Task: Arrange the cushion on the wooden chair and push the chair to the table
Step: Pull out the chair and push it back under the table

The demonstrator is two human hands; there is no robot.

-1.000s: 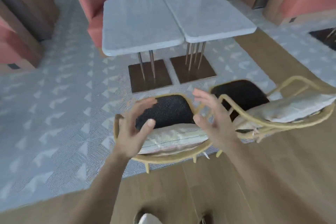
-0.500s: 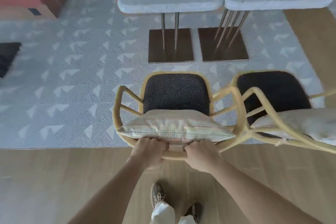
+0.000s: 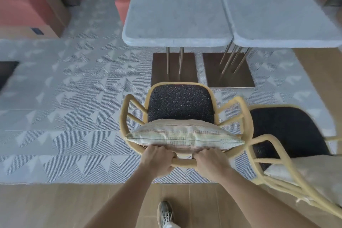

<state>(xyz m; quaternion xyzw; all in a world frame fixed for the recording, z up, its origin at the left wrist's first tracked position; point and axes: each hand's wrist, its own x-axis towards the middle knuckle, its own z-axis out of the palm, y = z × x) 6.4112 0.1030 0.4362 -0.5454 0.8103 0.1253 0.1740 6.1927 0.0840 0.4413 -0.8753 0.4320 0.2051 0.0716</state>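
Step in hand: pushing the wooden chair point(image 3: 185, 124) toward the marble table point(image 3: 175, 11). Both hands grip the curved top rail of the backrest — left hand point(image 3: 157, 161) and right hand point(image 3: 211, 163), each with fingers curled around the rail, a short bare stretch of rail between them. The striped cushion point(image 3: 185, 137) lies propped against the backrest at the near end of the dark seat pad point(image 3: 180, 103), just beyond the knuckles.

To do it well, as I judge it: push evenly through both hands so the chair tracks straight toward the table's near edge and does not yaw. The second chair point(image 3: 288, 135) stands just to the right, its arm frame close to this one's right arm; steer slightly left or the two frames may snag. The chair's legs are hidden from this view, but they appear to be on the patterned carpet point(image 3: 64, 116), so expect drag. Keep the push low and steady so the cushion does not tip forward. The brown table base point(image 3: 174, 68) lies directly ahead on the floor.

Versus half a second ago: grip unchanged, cushion in the same place on the seat. The chair's front edge now sits nearer the table base — the gap has closed noticeably. One shoe point(image 3: 165, 214) shows now where two showed before.
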